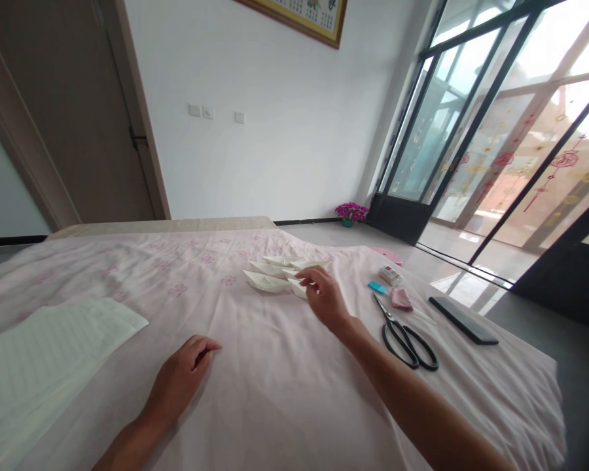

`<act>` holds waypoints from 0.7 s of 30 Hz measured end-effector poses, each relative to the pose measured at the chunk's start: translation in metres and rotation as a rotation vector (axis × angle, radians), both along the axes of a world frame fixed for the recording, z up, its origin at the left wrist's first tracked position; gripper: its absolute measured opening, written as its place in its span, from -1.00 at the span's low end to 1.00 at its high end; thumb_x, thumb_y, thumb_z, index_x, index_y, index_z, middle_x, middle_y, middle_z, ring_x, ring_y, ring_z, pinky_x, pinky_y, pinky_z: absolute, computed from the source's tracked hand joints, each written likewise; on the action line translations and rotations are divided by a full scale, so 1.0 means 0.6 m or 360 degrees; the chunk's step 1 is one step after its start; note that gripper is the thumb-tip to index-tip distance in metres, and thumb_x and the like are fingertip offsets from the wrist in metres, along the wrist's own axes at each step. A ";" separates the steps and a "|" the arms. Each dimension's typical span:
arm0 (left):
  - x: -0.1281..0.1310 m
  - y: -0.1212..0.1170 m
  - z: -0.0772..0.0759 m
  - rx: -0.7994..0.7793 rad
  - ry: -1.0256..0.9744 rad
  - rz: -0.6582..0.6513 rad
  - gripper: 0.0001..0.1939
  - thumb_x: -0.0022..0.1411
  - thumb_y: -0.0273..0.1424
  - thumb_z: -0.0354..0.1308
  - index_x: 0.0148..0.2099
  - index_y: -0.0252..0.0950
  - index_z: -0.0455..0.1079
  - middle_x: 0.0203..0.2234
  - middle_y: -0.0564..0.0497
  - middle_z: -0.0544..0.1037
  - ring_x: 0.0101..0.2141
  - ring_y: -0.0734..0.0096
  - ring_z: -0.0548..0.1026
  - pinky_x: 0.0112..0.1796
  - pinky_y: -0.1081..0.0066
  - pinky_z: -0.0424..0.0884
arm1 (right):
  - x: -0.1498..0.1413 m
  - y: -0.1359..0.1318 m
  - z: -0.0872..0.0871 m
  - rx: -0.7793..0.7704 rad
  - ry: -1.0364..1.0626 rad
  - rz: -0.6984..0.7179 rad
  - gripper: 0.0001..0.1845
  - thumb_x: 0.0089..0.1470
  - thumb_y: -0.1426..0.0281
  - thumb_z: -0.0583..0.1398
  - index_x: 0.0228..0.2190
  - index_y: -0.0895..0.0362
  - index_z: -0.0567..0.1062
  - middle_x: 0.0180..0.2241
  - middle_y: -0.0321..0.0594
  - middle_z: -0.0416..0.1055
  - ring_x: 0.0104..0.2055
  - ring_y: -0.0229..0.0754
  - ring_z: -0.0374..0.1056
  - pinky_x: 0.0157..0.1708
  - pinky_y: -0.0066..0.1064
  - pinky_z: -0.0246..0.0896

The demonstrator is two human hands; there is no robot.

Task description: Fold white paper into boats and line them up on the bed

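Note:
Several folded white paper boats (266,282) sit grouped on the pink flowered cloth, ahead of me. My right hand (324,297) reaches to the right side of the group, its fingers bent and closed on a paper boat (299,288) there; the hand hides part of that boat. Resting on the cloth nearer to me, my left hand (184,373) has its thumb and fingers pressed together, and nothing shows in them. Lined paper sheets (53,360) lie to the left of this hand.
Black-handled scissors (397,333) lie right of my right forearm. Beyond them are a blue eraser (377,287), a small white box (390,274), a crumpled pink piece (401,298) and a dark flat case (463,320) near the cloth's right edge (530,360).

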State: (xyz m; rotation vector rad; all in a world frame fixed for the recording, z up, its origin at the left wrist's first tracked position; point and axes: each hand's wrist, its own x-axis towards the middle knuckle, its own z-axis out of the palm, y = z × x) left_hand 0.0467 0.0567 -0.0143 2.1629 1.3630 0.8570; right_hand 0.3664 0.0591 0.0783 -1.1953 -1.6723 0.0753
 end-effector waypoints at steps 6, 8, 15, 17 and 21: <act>-0.044 -0.021 -0.003 0.0048 -0.0016 -0.0115 -0.71 0.31 -0.24 -0.03 -0.15 -0.17 0.49 -0.13 0.01 0.54 -0.11 0.31 0.52 -0.07 0.38 0.43 | -0.126 -0.043 -0.067 -0.0253 -0.0142 0.0273 -0.54 -0.11 0.68 0.01 -0.26 0.07 0.53 -0.24 -0.22 0.43 -0.27 -0.24 0.38 -0.22 -0.43 0.31; -0.073 -0.027 -0.007 0.0086 -0.0002 -0.0095 -0.71 0.30 -0.20 -0.01 -0.16 -0.16 0.51 -0.13 0.01 0.55 -0.10 0.31 0.53 -0.07 0.39 0.44 | -0.125 -0.064 -0.094 -0.0311 -0.0234 0.0304 -0.51 -0.07 0.70 0.00 -0.21 0.06 0.52 -0.18 -0.22 0.43 -0.20 -0.23 0.39 -0.14 -0.43 0.29; -0.181 -0.049 -0.017 0.0135 0.0086 0.0133 -0.73 0.23 -0.19 0.04 -0.20 -0.12 0.53 -0.18 0.08 0.60 -0.15 0.33 0.57 -0.11 0.47 0.49 | -0.047 -0.102 -0.136 -0.0390 -0.0335 0.0075 -0.55 -0.09 0.73 0.05 -0.26 0.07 0.52 -0.21 -0.23 0.44 -0.20 -0.21 0.38 -0.13 -0.44 0.24; -0.206 -0.055 -0.019 0.0128 0.0097 0.0177 -0.73 0.21 -0.18 0.04 -0.22 -0.11 0.54 -0.20 0.09 0.62 -0.16 0.32 0.58 -0.11 0.47 0.49 | -0.031 -0.106 -0.135 -0.0406 -0.0367 0.0045 -0.58 -0.06 0.72 0.06 -0.28 0.07 0.52 -0.21 -0.23 0.44 -0.20 -0.21 0.38 -0.13 -0.43 0.23; -0.244 -0.064 -0.024 0.0046 0.0058 0.0317 -0.75 0.19 -0.14 0.07 -0.24 -0.08 0.53 -0.23 0.16 0.63 -0.18 0.33 0.59 -0.12 0.49 0.48 | -0.017 -0.110 -0.132 -0.0427 -0.0448 -0.0010 -0.73 0.05 0.63 0.09 -0.33 0.10 0.52 -0.25 -0.22 0.44 -0.23 -0.22 0.37 -0.15 -0.43 0.22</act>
